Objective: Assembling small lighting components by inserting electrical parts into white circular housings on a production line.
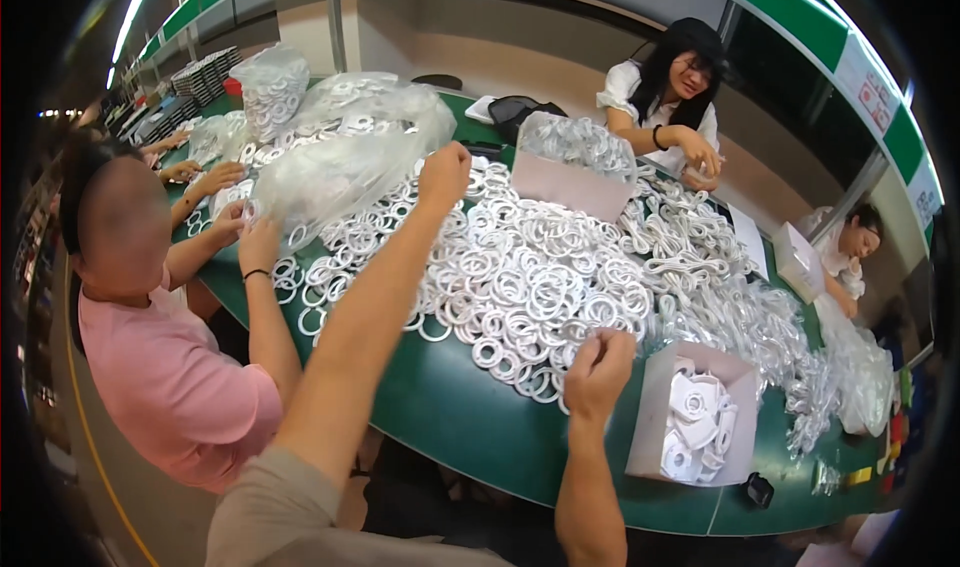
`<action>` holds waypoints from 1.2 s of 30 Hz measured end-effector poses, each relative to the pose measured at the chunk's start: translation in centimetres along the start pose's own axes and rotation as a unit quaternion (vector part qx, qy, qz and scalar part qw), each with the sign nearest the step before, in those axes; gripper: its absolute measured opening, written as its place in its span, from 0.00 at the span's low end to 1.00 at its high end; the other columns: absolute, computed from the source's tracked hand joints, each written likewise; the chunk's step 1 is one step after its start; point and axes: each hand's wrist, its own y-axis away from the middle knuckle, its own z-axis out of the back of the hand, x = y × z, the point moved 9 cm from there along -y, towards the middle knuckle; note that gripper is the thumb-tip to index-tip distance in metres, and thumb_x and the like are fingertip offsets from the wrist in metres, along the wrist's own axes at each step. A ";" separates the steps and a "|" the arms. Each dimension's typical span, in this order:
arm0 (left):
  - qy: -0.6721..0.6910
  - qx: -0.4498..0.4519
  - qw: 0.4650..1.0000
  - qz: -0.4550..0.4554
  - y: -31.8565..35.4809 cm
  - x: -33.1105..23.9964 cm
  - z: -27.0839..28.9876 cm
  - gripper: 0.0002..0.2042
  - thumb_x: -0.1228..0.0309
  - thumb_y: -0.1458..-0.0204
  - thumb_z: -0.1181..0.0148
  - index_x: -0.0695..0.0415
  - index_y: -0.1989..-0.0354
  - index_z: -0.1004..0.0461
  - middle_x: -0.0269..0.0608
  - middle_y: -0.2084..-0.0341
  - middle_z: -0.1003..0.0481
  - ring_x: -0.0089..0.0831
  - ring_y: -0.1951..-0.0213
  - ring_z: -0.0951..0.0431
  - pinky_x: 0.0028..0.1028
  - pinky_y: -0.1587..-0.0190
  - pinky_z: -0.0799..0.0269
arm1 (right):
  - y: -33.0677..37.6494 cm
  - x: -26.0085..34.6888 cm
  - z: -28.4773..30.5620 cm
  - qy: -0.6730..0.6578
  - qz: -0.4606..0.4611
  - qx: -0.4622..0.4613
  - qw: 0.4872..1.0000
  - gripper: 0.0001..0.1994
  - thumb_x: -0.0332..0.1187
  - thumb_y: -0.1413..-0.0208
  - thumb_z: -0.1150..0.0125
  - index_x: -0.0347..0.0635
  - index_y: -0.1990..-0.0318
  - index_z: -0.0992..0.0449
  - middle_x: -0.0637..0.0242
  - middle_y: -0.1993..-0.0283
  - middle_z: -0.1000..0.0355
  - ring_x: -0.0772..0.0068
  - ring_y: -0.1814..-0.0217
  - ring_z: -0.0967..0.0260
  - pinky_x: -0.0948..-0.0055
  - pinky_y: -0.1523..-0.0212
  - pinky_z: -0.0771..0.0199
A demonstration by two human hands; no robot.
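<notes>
A wide pile of white plastic rings [535, 267] covers the middle of the green table. My left arm stretches far across it, and my left hand [445, 174] is closed at the far side of the pile, beside a large clear plastic bag [330, 157]. What its fingers hold, if anything, is hidden. Nearer to me, my right hand [598, 372] is curled closed at the pile's near right edge, touching or just above the rings; I cannot make out anything in it. To its right stands an open white box [655, 422] with white plastic parts [697, 417] inside.
A co-worker in a pink shirt [180, 367] handles pieces at the left; two more people sit across the table [450, 407]. A box of clear-bagged parts [570, 195] stands behind the rings. Bundled white cables [690, 232] and clear bags [850, 367] lie at the right.
</notes>
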 end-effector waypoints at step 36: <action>0.514 0.454 0.663 0.300 25.6 -13.6 -3.2 0.19 0.59 0.41 0.49 0.60 0.48 0.39 0.44 0.65 0.26 0.34 0.68 0.21 0.29 0.78 0.19 | 2.5 -5.4 -2.7 -0.199 -0.257 0.084 0.942 0.11 0.33 0.49 0.36 0.33 0.71 0.29 0.67 0.78 0.31 0.80 0.77 0.38 0.77 0.74 0.35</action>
